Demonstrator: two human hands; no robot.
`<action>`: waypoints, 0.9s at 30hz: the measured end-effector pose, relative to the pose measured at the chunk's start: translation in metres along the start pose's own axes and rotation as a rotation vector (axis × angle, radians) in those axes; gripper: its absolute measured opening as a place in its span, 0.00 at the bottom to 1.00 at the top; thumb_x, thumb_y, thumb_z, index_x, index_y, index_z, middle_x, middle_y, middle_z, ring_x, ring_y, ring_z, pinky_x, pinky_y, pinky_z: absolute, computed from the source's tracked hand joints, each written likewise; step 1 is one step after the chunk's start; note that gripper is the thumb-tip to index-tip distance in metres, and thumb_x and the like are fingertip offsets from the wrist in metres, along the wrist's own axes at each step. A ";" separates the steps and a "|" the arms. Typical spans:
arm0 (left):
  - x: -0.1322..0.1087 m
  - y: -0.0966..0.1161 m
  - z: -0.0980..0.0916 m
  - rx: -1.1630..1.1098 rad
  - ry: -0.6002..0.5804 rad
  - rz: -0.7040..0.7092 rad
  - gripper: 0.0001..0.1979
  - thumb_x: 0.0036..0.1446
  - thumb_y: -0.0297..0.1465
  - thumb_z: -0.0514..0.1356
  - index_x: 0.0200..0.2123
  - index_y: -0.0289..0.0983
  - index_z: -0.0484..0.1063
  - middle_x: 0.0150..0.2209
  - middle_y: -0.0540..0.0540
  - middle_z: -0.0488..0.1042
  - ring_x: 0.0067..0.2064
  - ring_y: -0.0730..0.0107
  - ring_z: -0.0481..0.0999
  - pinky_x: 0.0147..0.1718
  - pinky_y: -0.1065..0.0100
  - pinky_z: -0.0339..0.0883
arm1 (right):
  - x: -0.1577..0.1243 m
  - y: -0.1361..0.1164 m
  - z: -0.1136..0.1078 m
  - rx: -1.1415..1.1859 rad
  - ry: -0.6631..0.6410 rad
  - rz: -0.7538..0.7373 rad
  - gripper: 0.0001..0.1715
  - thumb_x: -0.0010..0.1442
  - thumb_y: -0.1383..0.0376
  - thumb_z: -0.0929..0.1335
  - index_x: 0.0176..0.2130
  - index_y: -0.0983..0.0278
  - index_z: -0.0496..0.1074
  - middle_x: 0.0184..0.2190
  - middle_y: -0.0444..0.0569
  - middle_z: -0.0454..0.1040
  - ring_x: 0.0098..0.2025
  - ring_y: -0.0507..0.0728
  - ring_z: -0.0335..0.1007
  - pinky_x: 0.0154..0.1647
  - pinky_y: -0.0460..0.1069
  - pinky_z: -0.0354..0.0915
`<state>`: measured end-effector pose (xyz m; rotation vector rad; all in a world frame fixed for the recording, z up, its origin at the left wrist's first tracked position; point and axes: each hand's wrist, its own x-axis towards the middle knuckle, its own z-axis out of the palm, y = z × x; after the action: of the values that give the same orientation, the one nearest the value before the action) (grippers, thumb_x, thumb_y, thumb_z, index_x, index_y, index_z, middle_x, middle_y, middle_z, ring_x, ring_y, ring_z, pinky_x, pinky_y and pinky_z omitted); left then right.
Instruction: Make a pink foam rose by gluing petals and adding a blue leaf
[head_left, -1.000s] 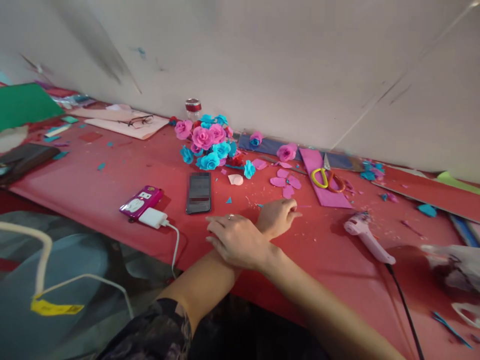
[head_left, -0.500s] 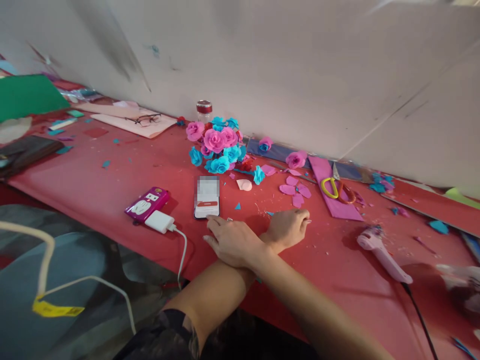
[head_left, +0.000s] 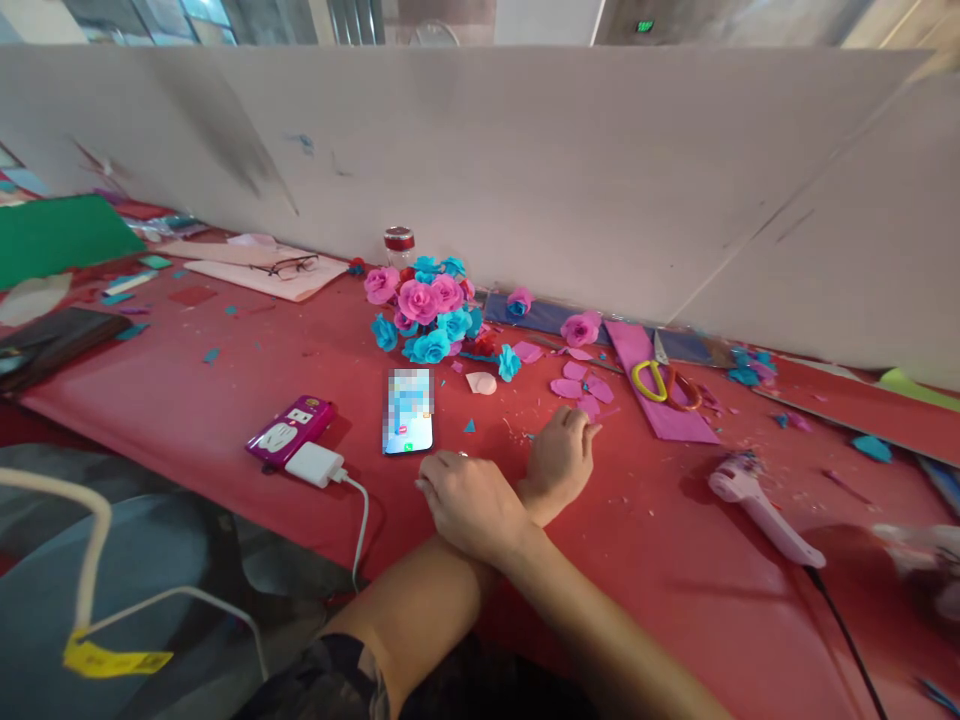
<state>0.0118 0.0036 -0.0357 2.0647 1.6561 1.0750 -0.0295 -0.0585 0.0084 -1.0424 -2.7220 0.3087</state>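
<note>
My forearms cross over the red table [head_left: 645, 620], the right one on top. My left hand [head_left: 559, 465] rests on the table right of centre, fingers curled in, with no object visible in it. My right hand [head_left: 471, 500] lies over the left wrist, its fingers bent and drawn together, no object visible in them. Just beyond its fingertips is a phone [head_left: 409, 412] with a lit, partly blurred screen; a small gap separates them. Behind the phone stands a bunch of pink and blue paper flowers [head_left: 427, 310].
A pink power strip [head_left: 289, 432] with a white charger [head_left: 315, 464] sits left. Scissors [head_left: 664, 382] lie on pink paper [head_left: 637, 370], near loose petals [head_left: 581, 385]. A pink glue gun [head_left: 765, 510] is at right. A pale partition [head_left: 480, 160] borders the back.
The view has tilted up. My right hand's fingers have come off the phone's lower edge and drawn together. The phone screen shows a different picture. My left hand has turned slightly.
</note>
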 end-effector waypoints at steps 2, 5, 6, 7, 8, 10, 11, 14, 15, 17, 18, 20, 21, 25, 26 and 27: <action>-0.001 -0.001 0.000 0.004 -0.007 -0.012 0.09 0.61 0.32 0.51 0.33 0.36 0.68 0.37 0.45 0.70 0.34 0.70 0.71 0.30 0.69 0.61 | -0.003 0.000 0.001 -0.005 0.016 0.074 0.10 0.63 0.62 0.60 0.33 0.62 0.67 0.31 0.46 0.74 0.29 0.55 0.71 0.24 0.47 0.53; -0.005 0.000 0.000 0.055 -0.102 -0.004 0.11 0.58 0.36 0.55 0.29 0.37 0.70 0.35 0.46 0.71 0.30 0.70 0.71 0.27 0.69 0.59 | -0.007 0.002 0.003 -0.005 0.048 0.226 0.11 0.61 0.60 0.62 0.31 0.62 0.67 0.28 0.46 0.75 0.28 0.56 0.71 0.24 0.47 0.52; -0.006 0.001 -0.001 0.068 -0.130 0.005 0.12 0.58 0.38 0.55 0.28 0.37 0.70 0.34 0.46 0.71 0.29 0.70 0.71 0.26 0.68 0.59 | -0.006 0.005 0.003 0.010 0.054 0.271 0.11 0.61 0.59 0.62 0.31 0.62 0.67 0.28 0.47 0.75 0.28 0.56 0.71 0.24 0.47 0.52; -0.007 0.002 -0.001 0.075 -0.144 0.008 0.13 0.58 0.39 0.54 0.28 0.37 0.70 0.34 0.46 0.71 0.29 0.70 0.71 0.26 0.68 0.59 | -0.005 0.009 0.003 0.039 0.058 0.308 0.11 0.61 0.59 0.62 0.31 0.62 0.67 0.28 0.47 0.75 0.28 0.56 0.71 0.25 0.47 0.53; -0.007 0.003 -0.002 0.076 -0.148 0.004 0.14 0.59 0.40 0.53 0.28 0.37 0.71 0.34 0.46 0.71 0.29 0.69 0.71 0.26 0.67 0.59 | -0.002 0.014 0.003 0.087 0.063 0.334 0.10 0.62 0.61 0.61 0.32 0.61 0.68 0.29 0.47 0.75 0.29 0.56 0.71 0.26 0.47 0.54; -0.006 0.006 -0.003 0.060 -0.123 -0.036 0.11 0.60 0.37 0.52 0.32 0.38 0.71 0.37 0.46 0.71 0.31 0.69 0.72 0.27 0.67 0.60 | 0.007 0.025 0.002 0.214 0.086 0.352 0.09 0.61 0.68 0.60 0.37 0.61 0.68 0.32 0.47 0.75 0.32 0.55 0.71 0.29 0.47 0.58; -0.005 0.006 -0.003 0.049 -0.102 -0.069 0.08 0.60 0.33 0.52 0.36 0.39 0.70 0.39 0.46 0.71 0.33 0.69 0.72 0.28 0.68 0.60 | 0.012 0.030 0.002 0.272 0.106 0.342 0.12 0.59 0.72 0.59 0.40 0.61 0.67 0.35 0.47 0.75 0.34 0.54 0.71 0.32 0.47 0.59; 0.000 0.005 -0.002 0.017 -0.058 -0.156 0.13 0.56 0.27 0.56 0.46 0.41 0.66 0.45 0.47 0.71 0.36 0.69 0.73 0.29 0.69 0.61 | 0.029 0.041 0.002 0.321 0.137 0.220 0.32 0.48 0.81 0.59 0.50 0.61 0.63 0.44 0.48 0.74 0.44 0.55 0.67 0.42 0.48 0.61; 0.002 0.004 -0.002 0.010 -0.055 -0.170 0.14 0.55 0.27 0.56 0.46 0.41 0.65 0.45 0.47 0.71 0.37 0.69 0.73 0.29 0.69 0.61 | 0.034 0.042 0.002 0.303 0.126 0.170 0.36 0.46 0.82 0.59 0.53 0.62 0.61 0.45 0.49 0.73 0.47 0.56 0.65 0.45 0.49 0.60; 0.005 0.001 0.000 0.005 -0.070 -0.165 0.08 0.57 0.32 0.56 0.41 0.40 0.68 0.42 0.46 0.72 0.37 0.68 0.73 0.29 0.69 0.61 | 0.042 0.041 0.003 0.253 0.074 0.092 0.41 0.44 0.82 0.59 0.57 0.63 0.58 0.46 0.50 0.74 0.49 0.58 0.62 0.49 0.52 0.59; 0.006 0.000 0.000 0.009 -0.084 -0.151 0.07 0.58 0.35 0.55 0.38 0.39 0.69 0.40 0.46 0.73 0.36 0.67 0.73 0.29 0.69 0.61 | 0.046 0.039 0.002 0.230 0.046 0.071 0.41 0.44 0.82 0.59 0.58 0.64 0.57 0.46 0.50 0.74 0.50 0.58 0.62 0.50 0.53 0.58; 0.007 -0.002 0.001 0.025 -0.116 -0.119 0.10 0.59 0.37 0.53 0.33 0.39 0.70 0.35 0.46 0.74 0.33 0.67 0.73 0.29 0.68 0.61 | 0.052 0.036 0.002 0.190 0.002 0.054 0.41 0.46 0.81 0.59 0.59 0.64 0.56 0.47 0.51 0.74 0.51 0.59 0.60 0.50 0.54 0.57; 0.008 -0.003 0.002 0.033 -0.126 -0.104 0.12 0.60 0.38 0.52 0.32 0.39 0.71 0.34 0.45 0.74 0.32 0.67 0.73 0.29 0.67 0.61 | 0.054 0.035 0.001 0.175 -0.014 0.055 0.41 0.46 0.81 0.59 0.59 0.64 0.56 0.47 0.51 0.74 0.51 0.59 0.60 0.50 0.54 0.57; 0.010 -0.003 0.001 0.056 -0.036 -0.089 0.15 0.61 0.40 0.50 0.40 0.37 0.70 0.35 0.42 0.75 0.36 0.63 0.73 0.34 0.65 0.62 | 0.060 0.034 0.002 0.113 -0.063 0.067 0.40 0.49 0.80 0.59 0.60 0.64 0.53 0.48 0.52 0.73 0.53 0.59 0.59 0.50 0.54 0.55; 0.010 -0.004 0.000 0.056 -0.004 -0.092 0.15 0.62 0.39 0.49 0.41 0.36 0.69 0.36 0.42 0.75 0.38 0.63 0.73 0.35 0.65 0.62 | 0.062 0.034 0.003 0.091 -0.072 0.064 0.40 0.50 0.80 0.59 0.61 0.64 0.52 0.48 0.53 0.73 0.54 0.59 0.58 0.50 0.54 0.55; 0.011 -0.004 0.000 0.054 0.016 -0.097 0.15 0.63 0.37 0.47 0.42 0.36 0.69 0.37 0.42 0.75 0.38 0.64 0.73 0.36 0.66 0.62 | 0.063 0.034 0.005 0.069 -0.079 0.054 0.40 0.50 0.79 0.59 0.61 0.64 0.51 0.48 0.54 0.73 0.54 0.59 0.58 0.50 0.55 0.54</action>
<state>0.0095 0.0149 -0.0338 1.9899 1.7918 1.0285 -0.0555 0.0082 0.0024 -1.1090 -2.7346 0.4590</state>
